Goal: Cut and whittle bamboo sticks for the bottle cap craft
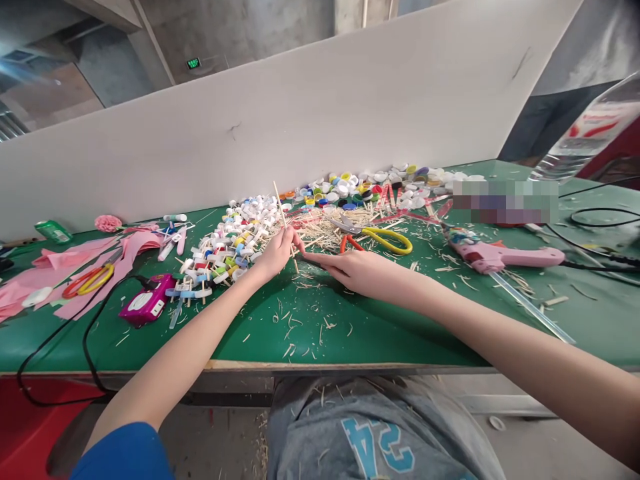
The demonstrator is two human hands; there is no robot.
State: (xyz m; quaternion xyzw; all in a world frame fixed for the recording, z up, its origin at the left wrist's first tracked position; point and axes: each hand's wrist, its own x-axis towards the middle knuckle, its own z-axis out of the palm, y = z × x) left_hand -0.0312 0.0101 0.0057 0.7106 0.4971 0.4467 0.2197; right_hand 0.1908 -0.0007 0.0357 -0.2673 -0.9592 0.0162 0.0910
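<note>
My left hand [278, 253] is closed on a thin wooden stick [278, 199], which stands nearly upright above the green table [310, 333]. My right hand [350, 268] reaches in from the right, its extended index finger touching or nearly touching the left fingertips; whether it holds anything is not clear. Behind both hands lies a pile of short wooden sticks [320, 233]. Scissors with yellow and orange handles [390, 240] rest just beyond my right hand. Left of the pile are many bottle caps with sticks [225, 250].
A pink glue gun [515, 259] and bottle [585, 137] stand right. Left are a magenta power adapter [150, 301], cables, pink material [95, 257], scissors [90, 280] and a green can [53, 231]. More caps [345, 187] line the white partition [280, 113].
</note>
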